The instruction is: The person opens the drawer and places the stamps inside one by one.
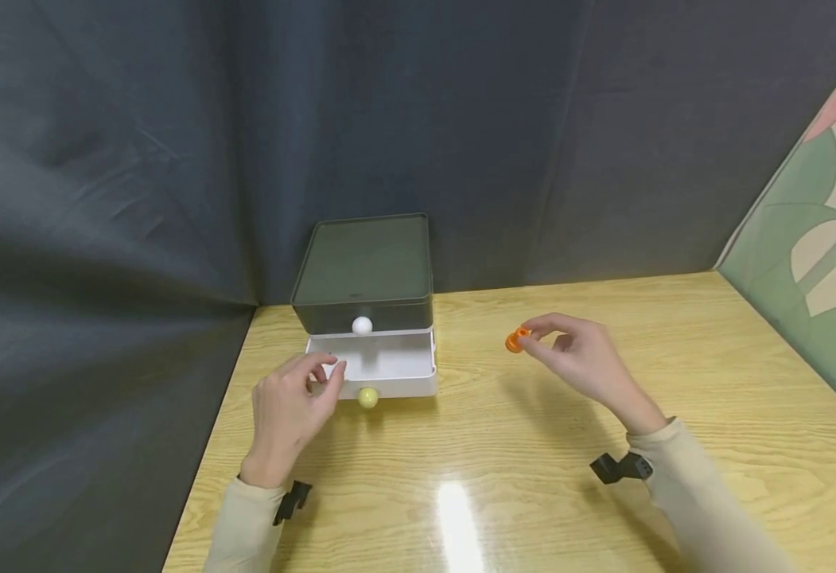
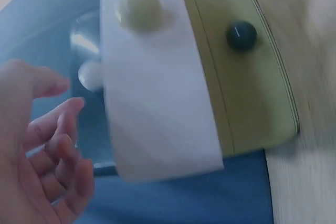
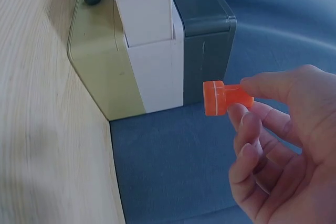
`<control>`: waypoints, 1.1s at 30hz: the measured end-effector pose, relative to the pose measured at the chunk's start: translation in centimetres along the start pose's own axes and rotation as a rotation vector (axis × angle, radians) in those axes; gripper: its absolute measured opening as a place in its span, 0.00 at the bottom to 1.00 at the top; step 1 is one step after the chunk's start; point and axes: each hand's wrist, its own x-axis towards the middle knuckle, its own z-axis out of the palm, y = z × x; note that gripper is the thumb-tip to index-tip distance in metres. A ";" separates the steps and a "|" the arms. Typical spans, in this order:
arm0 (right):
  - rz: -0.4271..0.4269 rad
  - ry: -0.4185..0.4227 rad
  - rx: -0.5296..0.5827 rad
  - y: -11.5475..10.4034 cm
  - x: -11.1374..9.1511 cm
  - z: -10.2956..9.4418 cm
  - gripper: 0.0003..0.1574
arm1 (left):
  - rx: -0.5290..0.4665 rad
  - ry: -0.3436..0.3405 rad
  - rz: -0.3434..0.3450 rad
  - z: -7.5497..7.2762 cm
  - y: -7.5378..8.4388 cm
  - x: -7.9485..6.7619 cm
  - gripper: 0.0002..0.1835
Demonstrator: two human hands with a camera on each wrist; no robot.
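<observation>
I see the right hand (image 1: 581, 360) pinch 1 orange thing (image 1: 513, 342); the left hand's (image 1: 289, 410) fingers are narrow, empty. I think we're carrying; next needs 9 o'clock, toward the drawer (image 1: 409, 387).

Inscriptions: none legible; we read no text, label, brand, number or sign in any of the three views.

Bright light throws a white glare streak on the wood-grain tabletop (image 1: 525, 485) and a soft shadow below the right hand (image 1: 581, 358). Both wrist views look bluish; the left one blurs the yellow-green drawer knob (image 2: 140, 11).
</observation>
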 end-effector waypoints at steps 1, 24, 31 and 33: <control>-0.004 -0.002 0.002 -0.2 0.1 0.2 0.17 | 0.006 0.000 -0.036 0.0 -0.3 0.2 0.09; -0.114 -0.039 0.071 -4.3 2.1 3.9 0.11 | 0.104 -0.215 -0.325 -0.2 -2.5 0.7 0.25; -0.155 -0.068 0.113 -5.9 3.1 5.3 0.10 | 0.080 -0.217 -0.333 -0.7 -2.7 0.7 0.19; -0.156 -0.085 0.124 -6.3 3.4 5.8 0.10 | 0.070 -0.225 -0.329 -0.8 -2.8 0.7 0.18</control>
